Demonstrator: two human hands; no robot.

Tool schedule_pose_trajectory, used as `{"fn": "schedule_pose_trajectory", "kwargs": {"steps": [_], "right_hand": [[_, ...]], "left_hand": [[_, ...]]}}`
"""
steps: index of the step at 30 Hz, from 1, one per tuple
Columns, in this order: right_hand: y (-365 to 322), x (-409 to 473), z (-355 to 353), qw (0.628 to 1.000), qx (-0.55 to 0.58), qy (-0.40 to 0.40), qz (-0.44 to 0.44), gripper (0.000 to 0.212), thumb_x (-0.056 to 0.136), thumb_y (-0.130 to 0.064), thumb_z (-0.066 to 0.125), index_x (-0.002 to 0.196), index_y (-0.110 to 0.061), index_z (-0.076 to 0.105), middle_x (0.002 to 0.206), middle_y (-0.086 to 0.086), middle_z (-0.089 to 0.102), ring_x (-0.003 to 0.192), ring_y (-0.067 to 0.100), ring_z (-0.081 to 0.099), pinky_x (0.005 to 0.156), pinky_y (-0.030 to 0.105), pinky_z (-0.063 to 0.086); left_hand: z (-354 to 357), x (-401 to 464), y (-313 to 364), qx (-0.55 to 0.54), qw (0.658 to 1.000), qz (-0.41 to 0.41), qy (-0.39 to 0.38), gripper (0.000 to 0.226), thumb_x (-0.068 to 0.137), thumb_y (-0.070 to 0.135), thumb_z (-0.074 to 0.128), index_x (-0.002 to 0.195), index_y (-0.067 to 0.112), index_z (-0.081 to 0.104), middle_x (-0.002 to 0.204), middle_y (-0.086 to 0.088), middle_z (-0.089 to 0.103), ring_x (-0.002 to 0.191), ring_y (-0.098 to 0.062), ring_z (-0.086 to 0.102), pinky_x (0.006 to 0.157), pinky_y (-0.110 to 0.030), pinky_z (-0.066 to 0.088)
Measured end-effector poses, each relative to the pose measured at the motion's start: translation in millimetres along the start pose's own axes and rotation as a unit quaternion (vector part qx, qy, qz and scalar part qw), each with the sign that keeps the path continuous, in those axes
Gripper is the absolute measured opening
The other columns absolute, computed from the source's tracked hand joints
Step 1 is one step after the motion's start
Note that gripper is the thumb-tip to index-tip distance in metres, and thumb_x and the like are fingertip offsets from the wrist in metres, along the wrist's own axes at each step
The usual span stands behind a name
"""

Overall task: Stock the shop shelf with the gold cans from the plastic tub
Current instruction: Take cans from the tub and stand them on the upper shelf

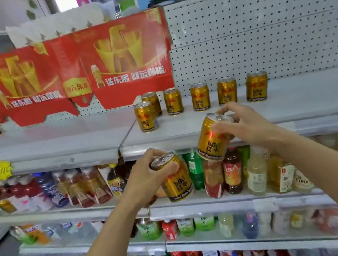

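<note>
Both hands clamped on cans: left hand [146,176] grips a can [177,181] below the shelf [292,109] edge; right hand [245,124] tilts another [211,141] at that edge, apparently for setting before the six cans [200,96] standing there. Tub unseen.

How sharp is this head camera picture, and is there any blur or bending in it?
Head view: the gold cans on the shelf and the can in the right hand read sharply; the lower-shelf bottles and red cartons are smeared with blur; the shelf edge bows from wide-angle distortion; lighting is even, without harsh glare.
</note>
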State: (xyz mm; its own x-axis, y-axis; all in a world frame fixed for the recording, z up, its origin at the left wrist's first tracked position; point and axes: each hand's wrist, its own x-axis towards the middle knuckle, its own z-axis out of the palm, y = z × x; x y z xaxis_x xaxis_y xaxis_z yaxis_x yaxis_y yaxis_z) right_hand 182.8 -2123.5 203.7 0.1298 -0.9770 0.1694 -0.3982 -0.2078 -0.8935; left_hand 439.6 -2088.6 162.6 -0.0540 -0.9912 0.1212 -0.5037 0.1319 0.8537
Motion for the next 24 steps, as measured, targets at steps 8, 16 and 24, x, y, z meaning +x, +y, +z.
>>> {"fn": "schedule_pose_trajectory", "kwargs": {"steps": [8,16,24], "right_hand": [[-30.1,111.6,34.5,0.994,-0.081,0.003,-0.072,0.043,0.077,-0.024,0.077,0.116,-0.018,0.059,0.098,-0.008,0.062,0.092,0.006,0.061,0.069,0.019,0.048],[-8.6,176.2,51.7,0.992,-0.122,-0.029,-0.031,0.061,0.075,-0.03,0.079,0.129,-0.013,0.056,0.118,0.004,0.065,0.104,0.016,0.063,0.083,0.028,0.051],[-18.5,136.0,46.8,0.986,-0.152,-0.004,-0.073,0.07,0.087,-0.033,0.066,0.147,-0.025,0.032,0.149,-0.001,0.039,0.134,0.017,0.037,0.104,0.033,0.034]], "left_hand": [[-34.9,37.6,-10.0,-0.05,0.998,0.0,0.037,0.028,0.082,0.035,0.072,0.108,0.034,0.061,0.102,0.009,0.067,0.086,-0.005,0.067,0.065,-0.019,0.049],[-45.3,59.2,-3.5,-0.07,0.996,0.022,0.05,0.024,0.082,0.032,0.073,0.104,0.033,0.065,0.103,0.007,0.069,0.086,-0.006,0.069,0.066,-0.02,0.054],[-34.7,74.6,8.3,-0.064,0.995,0.037,0.06,0.039,0.08,0.038,0.074,0.117,0.031,0.061,0.111,0.007,0.067,0.097,-0.009,0.066,0.068,-0.016,0.049]]}}
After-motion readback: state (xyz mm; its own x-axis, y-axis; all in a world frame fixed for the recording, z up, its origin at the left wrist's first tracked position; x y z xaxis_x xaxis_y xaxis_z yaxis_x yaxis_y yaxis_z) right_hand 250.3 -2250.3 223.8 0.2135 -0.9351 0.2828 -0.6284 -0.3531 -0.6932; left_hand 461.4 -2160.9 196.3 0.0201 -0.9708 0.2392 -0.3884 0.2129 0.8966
